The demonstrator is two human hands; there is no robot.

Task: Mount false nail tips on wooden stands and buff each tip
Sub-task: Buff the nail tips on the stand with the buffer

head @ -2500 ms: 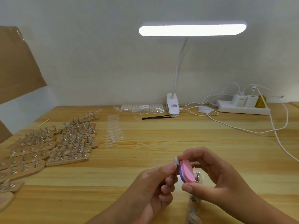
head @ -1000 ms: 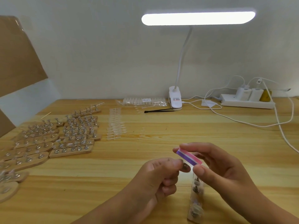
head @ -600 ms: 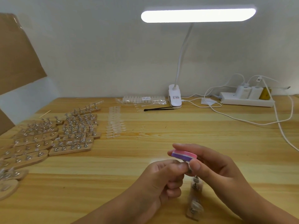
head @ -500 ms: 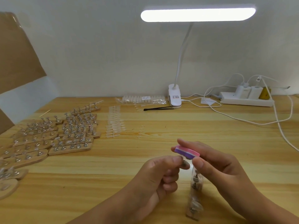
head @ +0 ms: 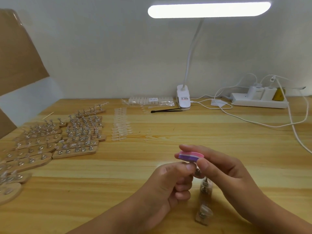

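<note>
My right hand pinches a small pink and purple buffer block, held flat over the fingertips of my left hand. My left hand's thumb and forefinger close on a small metal nail-tip holder just under the block; the tip on it is hidden. Below my hands a wooden stand with metal holders and clear nail tips lies on the table. Several rows of wooden stands with mounted tips lie at the left.
Strips of loose clear nail tips lie beside the stands. A bag of tips, black tweezers, a clip lamp and a power strip with white cables line the back. Cardboard leans at the left.
The buffer block went from standing upright against the tip to lying flat above my left fingertips, shifting slightly back and forth. My left hand has kept its pinch on the holder.
</note>
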